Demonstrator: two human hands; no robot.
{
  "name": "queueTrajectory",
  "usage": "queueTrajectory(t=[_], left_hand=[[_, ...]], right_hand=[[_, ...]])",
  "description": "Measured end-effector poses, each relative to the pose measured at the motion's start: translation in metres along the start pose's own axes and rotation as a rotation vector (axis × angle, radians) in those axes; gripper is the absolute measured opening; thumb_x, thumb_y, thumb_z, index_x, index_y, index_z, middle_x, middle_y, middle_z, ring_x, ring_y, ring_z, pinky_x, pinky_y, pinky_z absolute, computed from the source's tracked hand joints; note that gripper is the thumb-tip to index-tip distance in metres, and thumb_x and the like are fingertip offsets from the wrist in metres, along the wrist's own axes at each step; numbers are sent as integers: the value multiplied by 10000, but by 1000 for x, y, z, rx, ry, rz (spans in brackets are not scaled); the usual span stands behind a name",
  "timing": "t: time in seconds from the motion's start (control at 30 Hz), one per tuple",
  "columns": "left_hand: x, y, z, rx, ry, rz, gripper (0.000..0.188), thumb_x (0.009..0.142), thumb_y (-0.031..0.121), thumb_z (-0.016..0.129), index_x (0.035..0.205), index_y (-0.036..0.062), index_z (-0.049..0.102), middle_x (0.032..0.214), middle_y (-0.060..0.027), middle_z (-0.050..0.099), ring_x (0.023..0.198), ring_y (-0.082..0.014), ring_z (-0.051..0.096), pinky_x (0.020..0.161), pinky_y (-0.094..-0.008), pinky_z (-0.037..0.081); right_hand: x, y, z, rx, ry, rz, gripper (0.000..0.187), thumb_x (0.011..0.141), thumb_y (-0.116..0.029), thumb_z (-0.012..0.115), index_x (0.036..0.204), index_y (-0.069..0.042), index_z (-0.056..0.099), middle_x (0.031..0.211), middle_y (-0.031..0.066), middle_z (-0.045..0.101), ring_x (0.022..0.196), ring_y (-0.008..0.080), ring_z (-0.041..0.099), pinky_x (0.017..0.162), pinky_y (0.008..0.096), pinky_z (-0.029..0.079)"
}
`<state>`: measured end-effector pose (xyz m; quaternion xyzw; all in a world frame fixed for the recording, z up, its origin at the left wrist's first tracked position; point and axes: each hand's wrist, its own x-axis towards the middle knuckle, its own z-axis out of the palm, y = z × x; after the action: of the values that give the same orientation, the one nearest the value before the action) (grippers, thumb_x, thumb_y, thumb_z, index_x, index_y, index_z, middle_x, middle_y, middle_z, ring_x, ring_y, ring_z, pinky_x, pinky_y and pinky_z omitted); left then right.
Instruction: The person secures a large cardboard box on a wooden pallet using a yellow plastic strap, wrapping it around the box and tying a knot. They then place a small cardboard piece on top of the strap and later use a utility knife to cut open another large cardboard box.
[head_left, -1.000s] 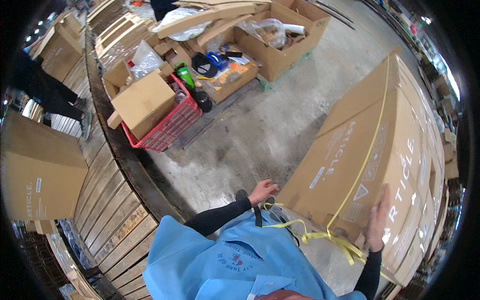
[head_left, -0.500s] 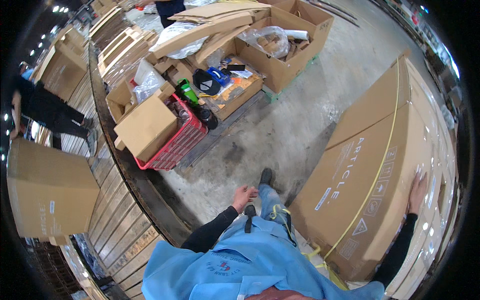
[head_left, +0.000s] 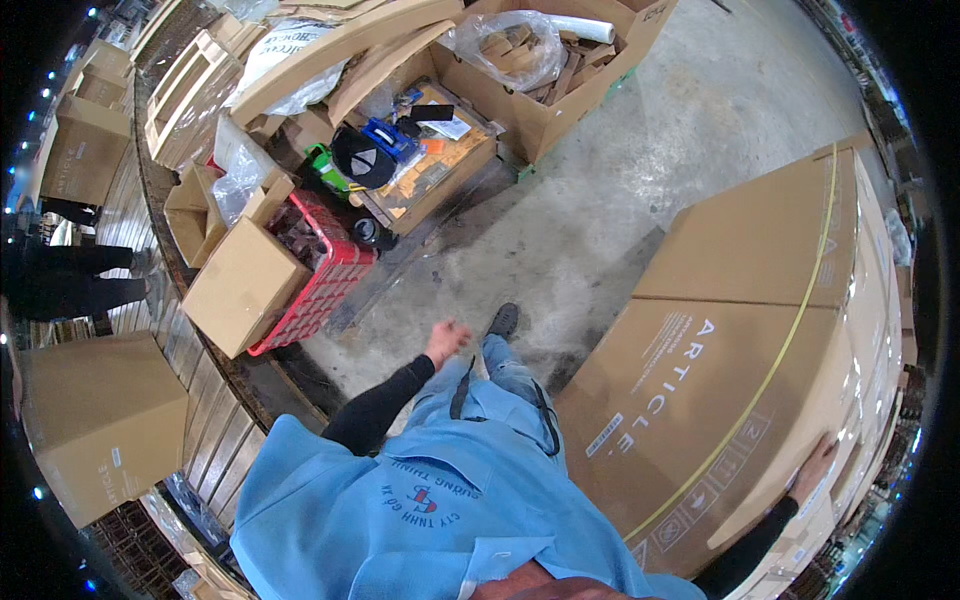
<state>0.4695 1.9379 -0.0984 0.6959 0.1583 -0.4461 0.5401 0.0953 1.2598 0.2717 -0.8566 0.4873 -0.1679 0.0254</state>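
Observation:
My right hand (head_left: pixel 815 468) lies flat against a big brown cardboard carton (head_left: pixel 735 330) at my right, near its long edge, fingers stretched out. A yellow strap (head_left: pixel 825 235) runs over the carton's length, and clear film glints on the side under the hand. Away from everything, my left hand (head_left: pixel 447 343) hangs in front of my legs over the concrete floor. Its fingers are loosely bent and slightly blurred, with nothing seen in them. The nearest thing ahead of it is a red plastic crate (head_left: pixel 325 285) with a small carton (head_left: pixel 245 285) on top.
Slatted conveyor (head_left: pixel 210 430) curves along my left, carrying a large carton (head_left: pixel 105 410); a person in dark trousers (head_left: pixel 90 280) stands beyond it. Ahead, a low work surface (head_left: pixel 445 180) holds a cap (head_left: pixel 362 157) and a blue tool (head_left: pixel 390 140). An open carton (head_left: pixel 535 125) contains wood offcuts.
My view has shifted forward, so the crate and work surface sit farther left. My right hand stays on the carton, now nearer my body. My left hand still hangs free.

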Motion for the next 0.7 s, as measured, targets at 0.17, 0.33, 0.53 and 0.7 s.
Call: queueTrajectory(t=[0.17,0.33,0.53,0.7], left_hand=[[63,58,-34,-192,232,-12,444,921,227,561,1279,-16,461,1008,-107,683,774,-179,642,612,-303,483],[103,76,-58,-131,204,-111,479,921,250,571,1288,-27,439,1007,-111,682,765,-185,639,609,-313,479],[178,123,-75,-176,220,-158,490,923,238,574,1300,-37,425,1012,-122,689,840,-199,665,624,-308,497],[223,167,-130,-235,291,-84,421,926,227,567,1230,-42,457,1017,-126,690,853,-182,665,633,-302,496]], right_hand=[[-7,10,-17,-262,25,85,609,986,-366,482,1348,118,409,1387,294,436,1279,409,429,1092,413,328],[1,-245,34,-116,261,-369,458,933,-195,563,1310,57,495,1319,208,541,1202,320,527,1046,404,397],[-53,-546,241,621,-781,-294,481,862,-70,646,1310,32,505,1272,145,592,1179,236,550,1021,365,403],[-109,-654,485,771,-1175,-35,479,880,-250,659,1220,72,562,977,159,685,896,183,653,779,302,512]])
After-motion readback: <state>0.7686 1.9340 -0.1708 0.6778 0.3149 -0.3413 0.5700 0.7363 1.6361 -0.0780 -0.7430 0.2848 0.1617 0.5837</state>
